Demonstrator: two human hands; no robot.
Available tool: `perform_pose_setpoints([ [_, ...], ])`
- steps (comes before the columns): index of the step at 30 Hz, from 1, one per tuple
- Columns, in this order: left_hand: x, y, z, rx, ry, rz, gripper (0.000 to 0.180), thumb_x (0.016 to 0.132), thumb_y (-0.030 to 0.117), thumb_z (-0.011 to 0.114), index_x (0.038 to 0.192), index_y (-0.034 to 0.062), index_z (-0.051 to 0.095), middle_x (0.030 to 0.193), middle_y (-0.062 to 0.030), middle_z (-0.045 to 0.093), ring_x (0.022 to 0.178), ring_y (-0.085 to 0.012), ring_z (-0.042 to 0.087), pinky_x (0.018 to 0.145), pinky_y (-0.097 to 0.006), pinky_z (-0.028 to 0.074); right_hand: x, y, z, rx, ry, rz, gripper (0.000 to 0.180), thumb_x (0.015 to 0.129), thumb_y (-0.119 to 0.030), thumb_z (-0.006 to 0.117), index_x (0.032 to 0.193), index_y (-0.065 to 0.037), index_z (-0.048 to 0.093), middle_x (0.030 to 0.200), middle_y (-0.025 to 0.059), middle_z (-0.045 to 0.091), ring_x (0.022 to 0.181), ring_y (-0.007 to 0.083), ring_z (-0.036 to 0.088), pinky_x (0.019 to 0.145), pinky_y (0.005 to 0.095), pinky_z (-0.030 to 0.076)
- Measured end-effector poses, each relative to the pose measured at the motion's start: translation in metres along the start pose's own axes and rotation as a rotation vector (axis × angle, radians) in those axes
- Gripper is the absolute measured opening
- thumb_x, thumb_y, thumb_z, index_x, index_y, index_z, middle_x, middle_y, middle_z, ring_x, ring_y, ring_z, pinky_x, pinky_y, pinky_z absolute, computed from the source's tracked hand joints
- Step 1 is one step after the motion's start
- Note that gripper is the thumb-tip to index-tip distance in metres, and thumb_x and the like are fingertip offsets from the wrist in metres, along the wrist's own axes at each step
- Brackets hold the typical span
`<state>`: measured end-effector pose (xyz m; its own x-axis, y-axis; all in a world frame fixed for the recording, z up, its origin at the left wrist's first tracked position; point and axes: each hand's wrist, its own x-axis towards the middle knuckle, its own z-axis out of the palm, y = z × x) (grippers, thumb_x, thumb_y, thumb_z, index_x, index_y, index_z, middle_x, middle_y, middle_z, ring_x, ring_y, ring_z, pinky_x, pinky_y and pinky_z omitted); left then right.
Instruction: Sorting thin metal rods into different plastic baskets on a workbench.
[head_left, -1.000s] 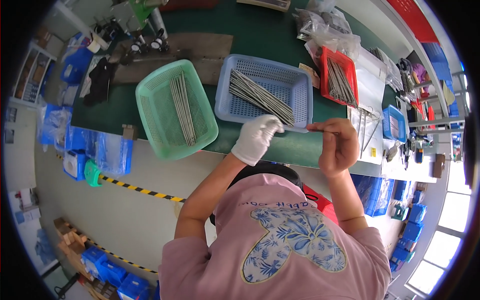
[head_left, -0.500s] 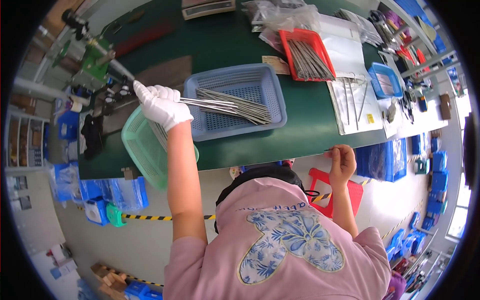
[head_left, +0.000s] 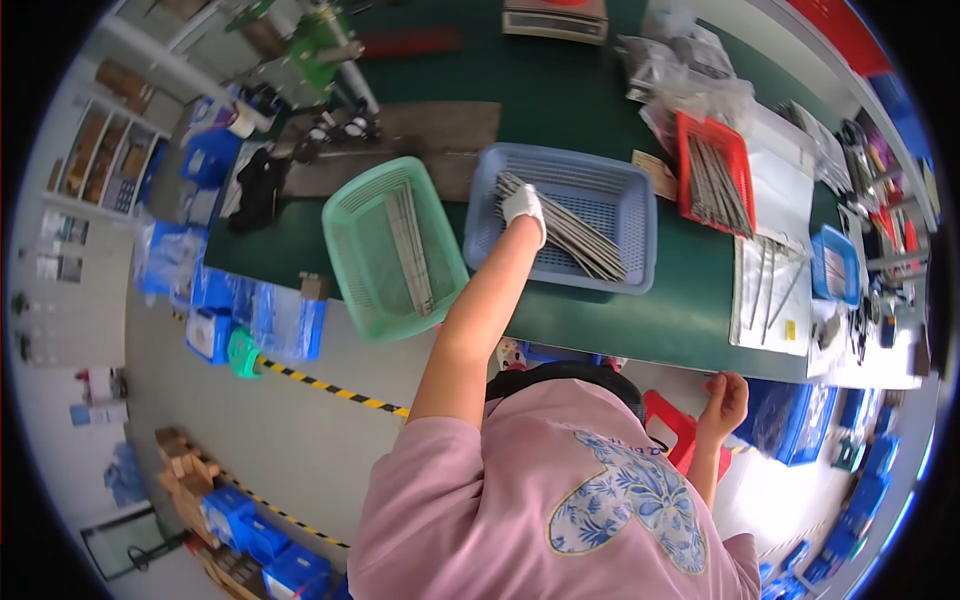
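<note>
My left hand [head_left: 524, 208], in a white glove, is down in the blue-grey plastic basket [head_left: 600, 160], on top of a bundle of thin metal rods [head_left: 585, 245]. Its fingertips are hidden, so whether they grip any rods does not show. To the left, a light green basket [head_left: 345, 235] holds a smaller row of grey rods [head_left: 408, 250] and reaches over the table's front edge. My bare right hand [head_left: 728, 402] is off the front edge at the right. Its fingers are pinched together on a small dark thing too small to name.
At the right stand a red basket [head_left: 684, 160] of rods and a small blue basket [head_left: 823, 250]. A few long rods [head_left: 768, 285] lie on white sheets beside them. Clear plastic bags [head_left: 700, 85] are heaped behind. A green metal fixture [head_left: 318, 50] stands at the back left.
My left hand has gone from above the green basket to the rods in the blue-grey basket; the rods that stuck out of it no longer show apart. The view has shifted left.
</note>
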<state>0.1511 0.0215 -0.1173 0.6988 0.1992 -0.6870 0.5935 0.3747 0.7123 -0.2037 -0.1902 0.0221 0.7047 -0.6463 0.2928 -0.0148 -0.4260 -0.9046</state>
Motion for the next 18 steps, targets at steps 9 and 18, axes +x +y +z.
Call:
perform_pose_setpoints([
  [9, -0.101, 0.117, -0.162, 1.418, -0.147, 1.161, 0.021, 0.080, 0.006, 0.045, 0.095, 0.0044, 0.060, 0.087, -0.0116, 0.062, 0.080, -0.0249, 0.061, 0.074, -0.035, 0.048, 0.011, 0.005, 0.020, -0.093, -0.142, -0.007, 0.009, 0.087, -0.002, 0.050, 0.094, 0.003, 0.053, 0.078, 0.0030, 0.056, 0.064, 0.0077, 0.054, 0.059, 0.0191, 0.045],
  [18, -0.060, 0.074, -0.229, 2.133, -0.719, 1.620, 0.011, 0.071, 0.014, 0.049, 0.077, 0.0118, 0.058, 0.085, -0.0029, 0.053, 0.090, -0.0192, 0.051, 0.084, -0.032, 0.039, -0.004, -0.010, 0.043, -0.149, -0.162, -0.053, 0.004, 0.083, 0.002, 0.053, 0.086, 0.003, 0.055, 0.072, 0.0042, 0.057, 0.060, 0.0083, 0.056, 0.055, 0.0185, 0.044],
])
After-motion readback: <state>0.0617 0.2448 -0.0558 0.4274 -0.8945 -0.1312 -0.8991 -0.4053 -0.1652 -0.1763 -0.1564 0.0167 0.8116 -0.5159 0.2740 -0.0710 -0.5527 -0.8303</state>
